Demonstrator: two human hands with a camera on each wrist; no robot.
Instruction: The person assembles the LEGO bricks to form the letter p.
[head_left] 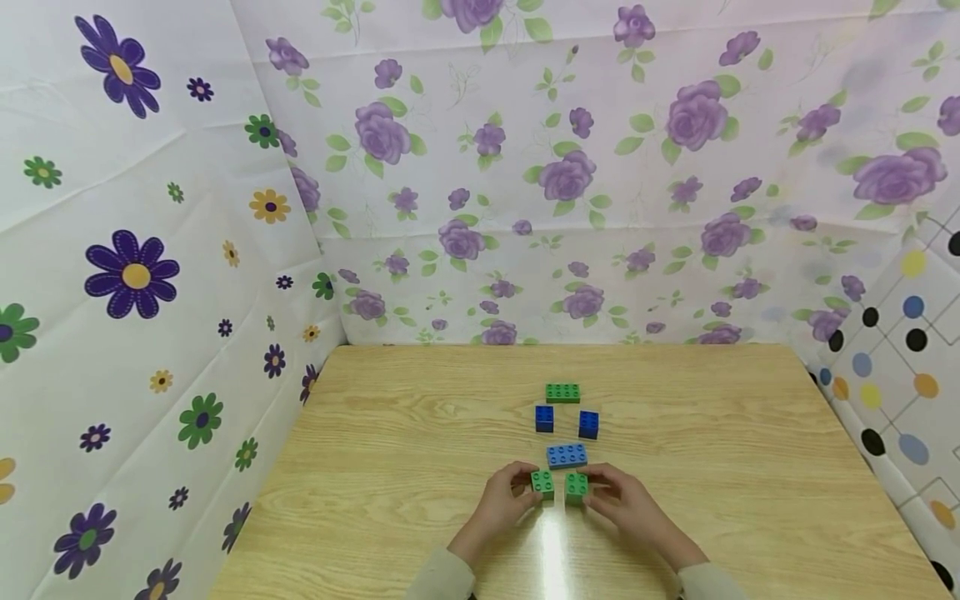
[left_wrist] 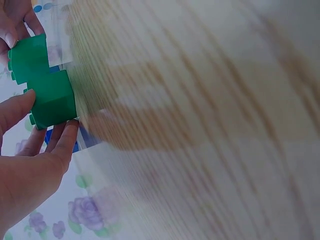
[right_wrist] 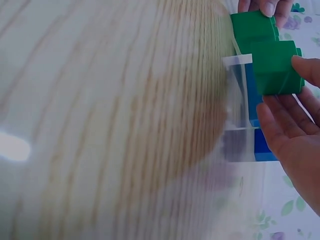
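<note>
Nearest you, two pale sleeves, the left one (head_left: 442,577) and the right one (head_left: 708,581), come in from the lower edge. Your left grip (head_left: 512,493) pinches the left green block (head_left: 542,485) between thumb and fingers; your right grip (head_left: 625,498) pinches the right green block (head_left: 577,489) the same way. You take each from its outer side, probably so the facing sides stay unobstructed, and the studs point up. A narrow gap parts the two (whether their undersides rest on the counter, you can't quite tell).

Just beyond lies the light blue block (head_left: 567,456), oblong, with two rows of four studs, turned slightly askew. Past it stand the left dark blue block (head_left: 544,418) and the right dark blue block (head_left: 588,424), squarish and apart. Farthest of the set is the long green block (head_left: 563,392), lying crosswise. The pieces seem grouped ahead of you for easy reach by either hand.

All look like smooth, hard plastic with crisp edges and round studs. The counter (head_left: 420,417) is wood-grained and glossy enough to throw back light. Behind it hangs a creased sheet (head_left: 630,179) printed with purple roses.
</note>
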